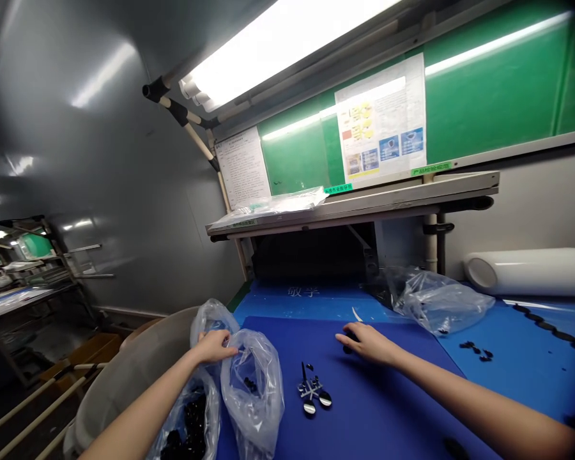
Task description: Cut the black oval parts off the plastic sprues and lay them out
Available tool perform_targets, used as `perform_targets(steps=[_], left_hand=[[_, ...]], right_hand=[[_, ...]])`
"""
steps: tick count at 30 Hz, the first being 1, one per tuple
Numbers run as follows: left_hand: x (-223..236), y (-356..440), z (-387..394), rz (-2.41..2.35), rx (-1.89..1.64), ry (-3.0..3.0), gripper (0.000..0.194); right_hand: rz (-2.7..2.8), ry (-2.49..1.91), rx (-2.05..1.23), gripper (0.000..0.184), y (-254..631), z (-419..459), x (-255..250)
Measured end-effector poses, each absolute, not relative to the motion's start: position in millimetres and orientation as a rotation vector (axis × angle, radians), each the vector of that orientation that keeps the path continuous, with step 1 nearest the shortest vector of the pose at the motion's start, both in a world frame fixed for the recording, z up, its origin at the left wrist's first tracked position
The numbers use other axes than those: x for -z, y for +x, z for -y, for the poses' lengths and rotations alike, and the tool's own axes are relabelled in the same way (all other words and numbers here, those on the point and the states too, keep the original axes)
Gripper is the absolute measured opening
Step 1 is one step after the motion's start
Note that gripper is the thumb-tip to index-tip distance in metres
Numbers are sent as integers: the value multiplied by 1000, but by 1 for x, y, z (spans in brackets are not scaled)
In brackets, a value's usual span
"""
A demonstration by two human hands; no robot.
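My left hand (213, 347) is over the rims of the clear plastic bags at the left, its thumb apart from the curled fingers; I see nothing in it. Just below it, an upright clear bag (261, 409) has a few small black pieces (250, 384) inside. Another bag (211, 409) beside it contains many glossy black parts (195, 418). Over the blue mat (364, 409), my right hand (368, 344) has its fingers closed round a small black part (349, 342), mostly hidden. Between the hands lies a moulded sprue (311, 387) with black, shiny round-ended pieces.
A large grey bin (124, 364) stands left of the bench. A crumpled clear bag (436, 300), loose black pieces (476, 349), a black strip (551, 327) and a white roll (531, 271) are at the right. A shelf (364, 203) crosses above the bench's back.
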State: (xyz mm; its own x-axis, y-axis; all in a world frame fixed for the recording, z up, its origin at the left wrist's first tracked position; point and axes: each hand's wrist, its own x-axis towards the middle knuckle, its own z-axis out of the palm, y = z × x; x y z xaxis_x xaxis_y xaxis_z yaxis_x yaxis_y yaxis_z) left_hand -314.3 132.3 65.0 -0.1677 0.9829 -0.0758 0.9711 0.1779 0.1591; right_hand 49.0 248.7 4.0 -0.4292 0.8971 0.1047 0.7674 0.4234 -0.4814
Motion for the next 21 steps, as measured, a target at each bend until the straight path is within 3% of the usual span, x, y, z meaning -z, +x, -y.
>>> perform_targets(steps=[9,21], left_hand=[[-53,-250,-161,-2336,34,1948,23],[-55,-258,-155,-2211,19,1828,23]], right_hand=[[2556,-1201,-589,30,34,-193,-17],[2666,-1032,-746,21,16,-199,-21]])
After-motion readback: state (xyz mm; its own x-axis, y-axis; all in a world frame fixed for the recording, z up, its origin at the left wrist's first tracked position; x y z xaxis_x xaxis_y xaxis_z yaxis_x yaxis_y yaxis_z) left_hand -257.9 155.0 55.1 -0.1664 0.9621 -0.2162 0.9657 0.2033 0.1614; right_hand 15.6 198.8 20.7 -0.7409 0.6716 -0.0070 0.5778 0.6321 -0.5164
